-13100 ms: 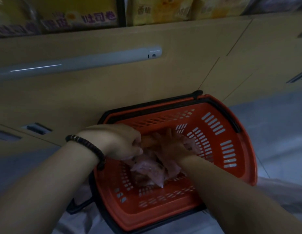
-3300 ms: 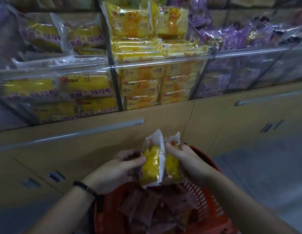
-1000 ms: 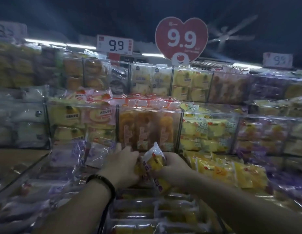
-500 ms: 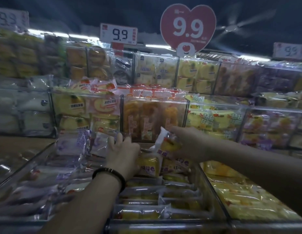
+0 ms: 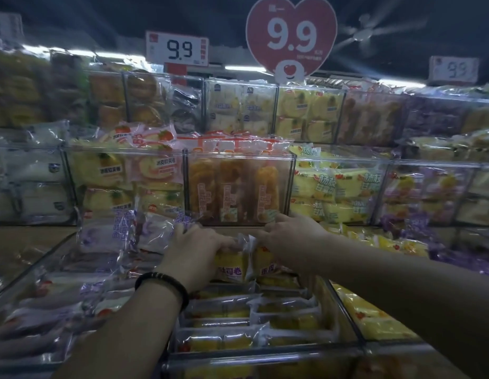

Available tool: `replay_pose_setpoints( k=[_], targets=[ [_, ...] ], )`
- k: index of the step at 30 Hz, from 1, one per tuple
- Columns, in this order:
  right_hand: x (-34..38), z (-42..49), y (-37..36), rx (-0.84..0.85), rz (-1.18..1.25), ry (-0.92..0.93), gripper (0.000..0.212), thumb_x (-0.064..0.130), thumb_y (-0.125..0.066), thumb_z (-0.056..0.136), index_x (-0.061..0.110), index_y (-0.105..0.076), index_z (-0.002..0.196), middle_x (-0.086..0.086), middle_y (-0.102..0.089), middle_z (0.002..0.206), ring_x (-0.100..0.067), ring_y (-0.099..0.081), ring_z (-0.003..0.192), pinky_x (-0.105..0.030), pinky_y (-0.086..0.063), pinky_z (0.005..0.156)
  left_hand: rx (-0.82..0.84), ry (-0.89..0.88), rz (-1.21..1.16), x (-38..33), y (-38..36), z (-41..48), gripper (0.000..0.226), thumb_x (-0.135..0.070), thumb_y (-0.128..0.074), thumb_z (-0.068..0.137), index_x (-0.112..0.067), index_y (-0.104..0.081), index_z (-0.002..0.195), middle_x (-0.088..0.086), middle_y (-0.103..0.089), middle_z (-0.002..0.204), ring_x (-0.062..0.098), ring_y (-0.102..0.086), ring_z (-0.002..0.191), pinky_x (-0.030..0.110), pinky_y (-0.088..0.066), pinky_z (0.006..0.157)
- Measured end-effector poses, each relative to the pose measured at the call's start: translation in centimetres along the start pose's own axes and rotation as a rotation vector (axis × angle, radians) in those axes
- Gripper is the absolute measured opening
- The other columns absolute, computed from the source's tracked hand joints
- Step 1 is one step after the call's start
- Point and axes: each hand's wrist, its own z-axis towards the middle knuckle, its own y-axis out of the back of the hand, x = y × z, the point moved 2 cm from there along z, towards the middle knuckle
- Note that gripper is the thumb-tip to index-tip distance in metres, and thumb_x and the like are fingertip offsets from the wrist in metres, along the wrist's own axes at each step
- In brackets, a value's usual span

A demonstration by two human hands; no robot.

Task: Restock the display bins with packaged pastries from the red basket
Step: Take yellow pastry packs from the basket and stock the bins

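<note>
Two yellow packets stand on edge at the far end of the centre bin (image 5: pixel 265 356): left packet (image 5: pixel 229 265) and right packet (image 5: pixel 263 262), touching each other; red basket not in view.

Risks (judgement): both packets sit upright beyond the flat rows that fill the near part of the centre bin; let go too early and they may tip forward onto those rows, since the slick film gives little hold; press too hard and you could crush the soft cake; drift left and you could shove the purple packets (image 5: pixel 106 233) lying just left of the bin's far end; the tall orange-pastry bin (image 5: pixel 238 187) directly behind the centre bin leaves your knuckles little room.

Pose: both forearms reach out over the centre bin, backs of the hands up; your left hand (image 5: pixel 195 250), beaded bracelet (image 5: pixel 162 283) at the wrist, grips the left packet's top with curled fingers; your right hand (image 5: pixel 290 236) pinches the right packet's top edge, fingers drawn in narrow.
</note>
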Motion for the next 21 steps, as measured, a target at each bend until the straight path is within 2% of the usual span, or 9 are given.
replay_pose_setpoints(
  k=[2,4,7,10,11,14,16,19,21],
  targets=[
    [0.1,0.5,-0.3,0.021,-0.015,-0.041,0.060,0.028,-0.062,0.101,0.020,-0.037,0.155,-0.006,-0.060,0.143,-0.030,-0.055,0.132,-0.049,-0.053,0.098,-0.002,0.011,0.007,-0.1,0.0,0.0,0.060,-0.020,-0.068,0.094,-0.062,-0.053,0.134,-0.016,-0.065,0.128,0.021,-0.048,0.124,0.046,-0.028,0.105],
    [0.4,0.9,-0.5,0.025,-0.041,-0.066,0.047,0.024,-0.061,0.102,0.017,-0.046,0.145,-0.007,-0.065,0.132,-0.031,-0.063,0.119,-0.045,-0.058,0.085,0.007,0.021,-0.006,-0.1,-0.1,0.0,0.062,-0.018,-0.068,0.094,-0.063,-0.053,0.133,-0.017,-0.065,0.132,0.022,-0.046,0.128,0.049,-0.026,0.109],
    [1.4,1.0,-0.7,0.053,-0.008,-0.096,0.038,0.020,-0.060,0.103,0.013,-0.048,0.138,-0.006,-0.065,0.125,-0.030,-0.068,0.108,-0.039,-0.051,0.069,0.053,0.013,-0.025,0.2,-0.4,0.0,0.061,-0.024,-0.069,0.094,-0.064,-0.050,0.136,-0.015,-0.062,0.131,0.027,-0.041,0.134,0.056,-0.018,0.116],
    [2.0,0.4,-0.9,0.083,0.104,-0.117,0.042,0.017,-0.060,0.102,0.012,-0.046,0.141,-0.009,-0.064,0.128,-0.030,-0.067,0.110,-0.040,-0.056,0.076,0.089,-0.013,-0.040,0.0,-0.3,-0.2,0.060,-0.055,-0.074,0.087,-0.060,-0.048,0.141,-0.014,-0.060,0.131,0.026,-0.038,0.132,0.049,-0.021,0.107],
    [1.9,0.0,-1.0,0.112,0.132,-0.099,0.046,0.018,-0.062,0.101,0.011,-0.044,0.143,-0.010,-0.063,0.130,-0.031,-0.066,0.112,-0.041,-0.056,0.079,0.084,-0.015,-0.040,-0.1,-0.3,-0.2,0.059,-0.059,-0.072,0.087,-0.059,-0.048,0.141,-0.013,-0.061,0.131,0.026,-0.039,0.131,0.048,-0.023,0.106],
    [1.3,-1.1,-0.7,0.191,0.277,-0.060,0.063,0.038,-0.064,0.099,0.011,-0.038,0.149,-0.013,-0.057,0.135,-0.032,-0.059,0.120,-0.042,-0.051,0.090,0.020,-0.016,-0.022,-0.5,-0.2,-0.2,0.051,-0.057,-0.067,0.092,-0.060,-0.048,0.139,-0.012,-0.064,0.129,0.024,-0.043,0.128,0.046,-0.027,0.105],
    [1.0,-1.6,-0.4,0.114,0.380,-0.099,0.068,0.056,-0.060,0.097,0.016,-0.036,0.147,-0.013,-0.057,0.134,-0.032,-0.060,0.116,-0.044,-0.054,0.090,0.006,-0.004,-0.015,-0.5,-0.2,-0.2,0.051,-0.058,-0.066,0.093,-0.060,-0.047,0.140,-0.012,-0.064,0.129,0.024,-0.044,0.127,0.045,-0.028,0.106],
    [1.5,-1.8,-0.8,-0.052,0.384,-0.164,0.049,0.054,-0.059,0.099,0.027,-0.041,0.136,-0.007,-0.060,0.123,-0.029,-0.065,0.099,-0.044,-0.058,0.075,0.007,0.008,-0.020,-0.5,-0.1,-0.1,0.053,-0.061,-0.067,0.091,-0.061,-0.047,0.140,-0.012,-0.065,0.129,0.024,-0.045,0.127,0.044,-0.029,0.105],
    [2.1,-1.5,-1.3,-0.080,0.371,-0.187,0.035,0.045,-0.061,0.101,0.029,-0.050,0.131,-0.005,-0.065,0.117,-0.027,-0.067,0.095,-0.042,-0.059,0.074,0.010,0.011,-0.022,-0.5,-0.2,-0.1,0.054,-0.062,-0.068,0.090,-0.061,-0.047,0.140,-0.013,-0.064,0.130,0.024,-0.044,0.128,0.044,-0.028,0.105]
  ],
)
